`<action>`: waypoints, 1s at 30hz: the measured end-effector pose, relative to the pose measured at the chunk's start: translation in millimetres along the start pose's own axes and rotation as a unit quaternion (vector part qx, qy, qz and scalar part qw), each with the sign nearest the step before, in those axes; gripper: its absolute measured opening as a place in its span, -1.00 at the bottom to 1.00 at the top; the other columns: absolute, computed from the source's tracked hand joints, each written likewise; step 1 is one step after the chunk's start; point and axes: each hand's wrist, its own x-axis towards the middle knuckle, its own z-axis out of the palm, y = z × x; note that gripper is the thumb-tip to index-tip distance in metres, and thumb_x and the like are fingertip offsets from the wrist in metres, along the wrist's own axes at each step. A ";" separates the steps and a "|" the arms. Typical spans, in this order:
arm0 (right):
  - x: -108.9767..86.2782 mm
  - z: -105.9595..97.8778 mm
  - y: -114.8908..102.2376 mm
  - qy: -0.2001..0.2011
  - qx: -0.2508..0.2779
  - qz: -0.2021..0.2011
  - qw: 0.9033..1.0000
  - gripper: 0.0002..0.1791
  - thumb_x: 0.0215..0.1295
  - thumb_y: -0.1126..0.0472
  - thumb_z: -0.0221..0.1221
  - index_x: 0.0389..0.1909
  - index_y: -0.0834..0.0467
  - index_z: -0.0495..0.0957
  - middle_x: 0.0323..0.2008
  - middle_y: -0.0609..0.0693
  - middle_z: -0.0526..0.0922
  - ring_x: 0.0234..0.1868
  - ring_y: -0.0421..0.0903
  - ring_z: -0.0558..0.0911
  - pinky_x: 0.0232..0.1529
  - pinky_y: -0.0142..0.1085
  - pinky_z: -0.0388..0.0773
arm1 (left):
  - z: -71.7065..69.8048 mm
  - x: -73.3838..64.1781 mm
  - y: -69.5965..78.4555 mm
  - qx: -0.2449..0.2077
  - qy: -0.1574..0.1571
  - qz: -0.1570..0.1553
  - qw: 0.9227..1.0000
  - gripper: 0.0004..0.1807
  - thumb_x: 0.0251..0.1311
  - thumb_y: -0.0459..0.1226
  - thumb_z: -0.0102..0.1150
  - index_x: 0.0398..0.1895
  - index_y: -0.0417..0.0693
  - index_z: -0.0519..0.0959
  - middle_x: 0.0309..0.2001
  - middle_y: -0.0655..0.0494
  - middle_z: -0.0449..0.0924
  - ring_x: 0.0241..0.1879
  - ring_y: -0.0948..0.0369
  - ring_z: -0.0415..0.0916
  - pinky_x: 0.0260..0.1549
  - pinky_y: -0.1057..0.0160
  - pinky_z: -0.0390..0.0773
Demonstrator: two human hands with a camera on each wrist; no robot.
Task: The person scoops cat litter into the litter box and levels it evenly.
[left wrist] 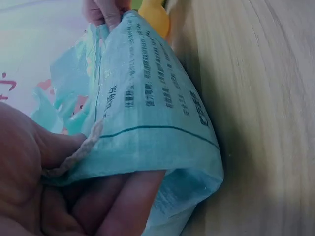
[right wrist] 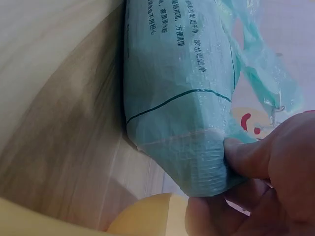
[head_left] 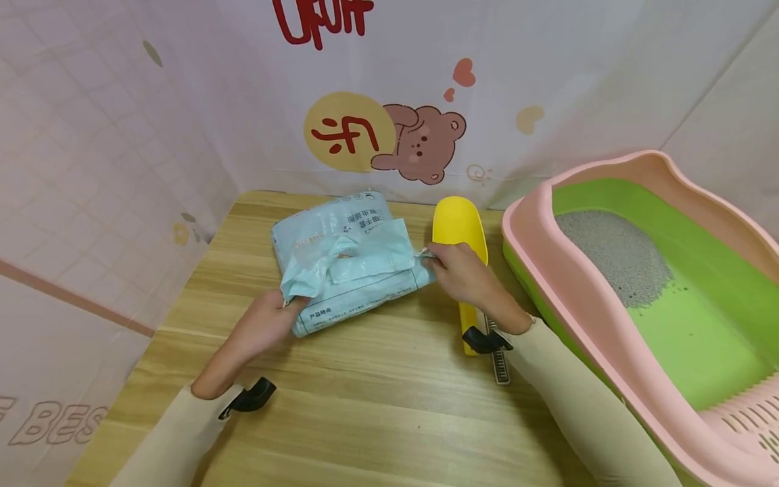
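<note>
A pale blue-green cat litter bag (head_left: 359, 301), printed with dark text, lies on the wooden table with its top flap torn and ragged. My left hand (head_left: 268, 323) grips its near left corner. In the left wrist view the fingers are tucked under the bag's edge, the thumb lies on top, and a white braided string (left wrist: 81, 152) runs beside the thumb. At the opposite corner my right hand (head_left: 465, 274) pinches the gathered end; the right wrist view shows thumb and fingers around that end of the bag (right wrist: 177, 93).
A yellow scoop (head_left: 456, 223) lies right of the bag, partly under my right hand, with a slotted strip (head_left: 500, 365) beside its handle. Farther right stands a green litter box with a pink rim (head_left: 566, 284), grey litter (head_left: 615, 253) heaped inside. Printed cloth walls (head_left: 548, 81) border the table.
</note>
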 end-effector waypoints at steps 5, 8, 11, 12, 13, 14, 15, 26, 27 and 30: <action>0.1 -1.9 -11.0 0.024 0.029 0.034 0.999 -0.79 0.57 0.27 0.33 0.00 0.22 0.49 -0.66 -0.12 0.29 -0.65 -0.16 0.25 -0.55 -0.31 0.21 | 4.1 -2.4 -2.3 0.102 0.060 0.026 0.993 -0.47 0.56 -0.09 0.28 -0.60 0.02 0.33 -0.62 0.19 0.21 -0.61 0.21 0.23 -0.59 0.20 0.30; 0.0 -0.3 -9.7 0.048 0.036 0.024 0.998 -0.65 0.48 0.30 0.41 -0.02 0.18 0.38 -0.69 -0.14 0.21 -0.68 -0.16 0.19 -0.56 -0.30 0.16 | 7.9 -3.8 -3.4 0.146 0.087 0.037 0.985 -0.46 0.49 -0.07 0.38 -0.60 -0.04 0.36 -0.63 0.18 0.21 -0.61 0.18 0.24 -0.61 0.18 0.29; -0.4 2.7 -7.7 0.070 0.019 -0.011 0.997 -0.65 0.43 0.34 0.43 -0.14 0.15 0.38 -0.69 -0.16 0.21 -0.66 -0.16 0.22 -0.54 -0.27 0.19 | 11.4 -4.2 -3.1 0.192 0.118 0.028 0.974 -0.51 0.43 -0.01 0.45 -0.37 -0.24 0.50 -0.62 0.07 0.34 -0.59 0.09 0.36 -0.62 0.08 0.37; -0.7 3.7 -7.3 0.076 0.011 -0.023 0.997 -0.67 0.42 0.36 0.43 -0.18 0.14 0.40 -0.68 -0.16 0.23 -0.65 -0.17 0.24 -0.53 -0.27 0.21 | 12.3 -4.4 -2.7 0.205 0.127 0.020 0.970 -0.48 0.41 0.02 0.47 -0.23 -0.29 0.53 -0.59 0.02 0.41 -0.58 0.04 0.41 -0.61 0.04 0.40; -1.1 4.8 -6.6 0.081 0.004 -0.033 0.996 -0.71 0.42 0.39 0.40 -0.22 0.13 0.43 -0.68 -0.16 0.26 -0.64 -0.16 0.25 -0.53 -0.27 0.23 | 13.0 -4.5 -2.3 0.219 0.138 0.014 0.966 -0.43 0.38 0.03 0.49 -0.06 -0.33 0.53 -0.57 -0.05 0.47 -0.57 -0.01 0.47 -0.60 -0.01 0.43; -1.6 6.0 -5.7 0.087 -0.001 -0.042 0.995 -0.75 0.42 0.43 0.36 -0.25 0.12 0.46 -0.68 -0.14 0.29 -0.64 -0.16 0.27 -0.53 -0.26 0.24 | 13.8 -4.1 -2.6 0.232 0.151 0.014 0.961 -0.33 0.33 0.04 0.54 0.11 -0.35 0.51 -0.52 -0.14 0.55 -0.55 -0.07 0.52 -0.60 -0.05 0.46; -2.2 7.0 -5.0 0.090 -0.002 -0.048 0.995 -0.78 0.42 0.46 0.32 -0.27 0.12 0.50 -0.66 -0.13 0.36 -0.64 -0.15 0.29 -0.54 -0.26 0.25 | 14.8 -3.5 -3.4 0.244 0.164 0.018 0.956 -0.22 0.28 0.04 0.58 0.25 -0.35 0.46 -0.42 -0.21 0.62 -0.54 -0.12 0.56 -0.61 -0.09 0.49; -7.9 6.9 -5.3 0.062 0.003 -0.065 0.996 -0.75 0.52 0.51 0.21 -0.20 0.22 0.83 -0.21 0.04 0.87 -0.13 0.06 0.84 -0.08 -0.04 0.74 | 27.6 15.5 -1.3 0.380 0.163 0.447 0.793 -0.58 0.31 -0.59 0.36 0.18 -0.14 0.69 0.33 -0.26 0.52 0.27 -0.24 0.52 0.10 -0.17 0.65; -8.1 6.1 -5.7 0.055 0.001 -0.063 0.997 -0.75 0.53 0.51 0.20 -0.18 0.23 0.84 -0.20 0.04 0.87 -0.07 0.08 0.84 -0.03 -0.02 0.75 | 28.6 16.7 0.3 0.387 0.145 0.468 0.781 -0.62 0.33 -0.60 0.34 0.16 -0.16 0.71 0.32 -0.23 0.55 0.29 -0.20 0.53 0.18 -0.14 0.63; -8.6 4.4 -5.8 0.033 -0.006 -0.061 0.998 -0.71 0.54 0.51 0.15 -0.11 0.26 0.85 -0.14 0.07 0.87 -0.02 0.10 0.83 0.01 -0.01 0.74 | 30.2 18.1 3.8 0.417 0.104 0.479 0.765 -0.71 0.41 -0.50 0.32 0.14 -0.22 0.73 0.22 -0.10 0.66 0.25 -0.06 0.60 0.25 -0.03 0.59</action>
